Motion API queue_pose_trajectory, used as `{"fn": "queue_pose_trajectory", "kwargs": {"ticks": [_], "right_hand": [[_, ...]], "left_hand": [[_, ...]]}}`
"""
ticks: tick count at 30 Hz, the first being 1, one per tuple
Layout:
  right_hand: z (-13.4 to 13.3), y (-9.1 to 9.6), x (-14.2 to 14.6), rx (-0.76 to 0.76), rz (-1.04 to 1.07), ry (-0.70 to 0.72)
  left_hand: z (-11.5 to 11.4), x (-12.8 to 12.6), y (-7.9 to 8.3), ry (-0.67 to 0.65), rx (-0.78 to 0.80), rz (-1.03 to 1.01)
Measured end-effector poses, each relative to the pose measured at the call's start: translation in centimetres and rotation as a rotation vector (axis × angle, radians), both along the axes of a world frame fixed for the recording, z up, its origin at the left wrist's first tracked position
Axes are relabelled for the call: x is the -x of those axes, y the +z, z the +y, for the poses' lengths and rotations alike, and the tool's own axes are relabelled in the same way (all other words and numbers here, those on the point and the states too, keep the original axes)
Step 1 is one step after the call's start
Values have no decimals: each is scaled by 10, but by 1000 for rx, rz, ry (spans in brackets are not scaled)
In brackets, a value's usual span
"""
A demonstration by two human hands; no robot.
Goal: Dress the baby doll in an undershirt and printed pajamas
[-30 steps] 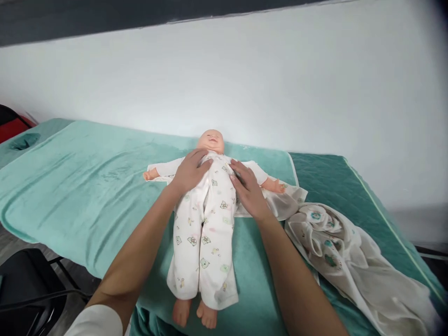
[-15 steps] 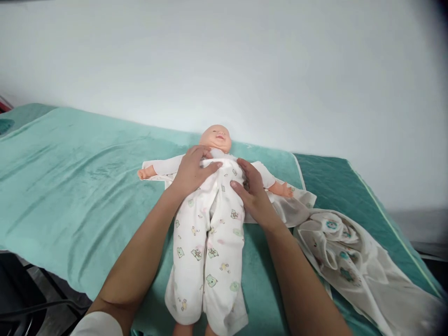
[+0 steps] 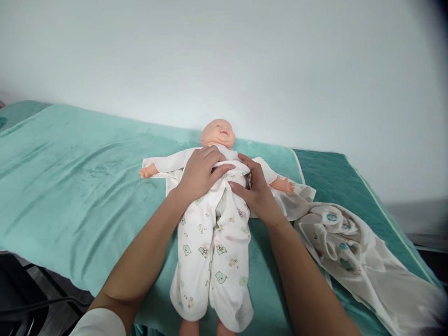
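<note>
A baby doll (image 3: 219,133) lies on its back with arms spread, in a white long-sleeved top and white pants (image 3: 213,252) printed with small bears. My left hand (image 3: 203,170) rests on the doll's upper body, its fingers closed on the pants' waistband with the thumb on the cloth. At the other side of the waist, my right hand (image 3: 255,189) grips the pants between thumb and fingers. The cloth is bunched between my hands. The doll's bare lower legs stick out of the pant legs; their ends are cut off by the frame.
A light green cover (image 3: 87,186) lies over the bed, with a darker green cover (image 3: 322,177) at the right. White printed cloth (image 3: 346,247) is heaped to the right of the doll. Behind the bed stands a white wall (image 3: 224,60). A black chair-like object (image 3: 21,294) is at lower left.
The doll and my hands sit slightly farther right in view. The pants' waist is more bunched between my hands, and my left fingers have shifted right along the waistband.
</note>
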State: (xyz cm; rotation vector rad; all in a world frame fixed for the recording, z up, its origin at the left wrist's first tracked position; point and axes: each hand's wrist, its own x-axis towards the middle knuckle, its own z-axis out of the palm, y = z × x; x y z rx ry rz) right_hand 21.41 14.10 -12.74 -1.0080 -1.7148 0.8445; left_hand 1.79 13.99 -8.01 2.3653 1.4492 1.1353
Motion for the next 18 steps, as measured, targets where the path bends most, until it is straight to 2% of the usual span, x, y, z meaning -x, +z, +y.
{"fn": "queue_pose_trajectory", "kwargs": {"ticks": [4,12,18], "right_hand": [[-2,2,1,56,21,56],[-8,9,6,-1,-31,79],[-12,19,3,47,-61,70]], "left_hand": [[-1,0,2,-13,6,-29],[-1,-1,0,-54,-43,-121],[2,4,-3,-72,-72,-49]]}}
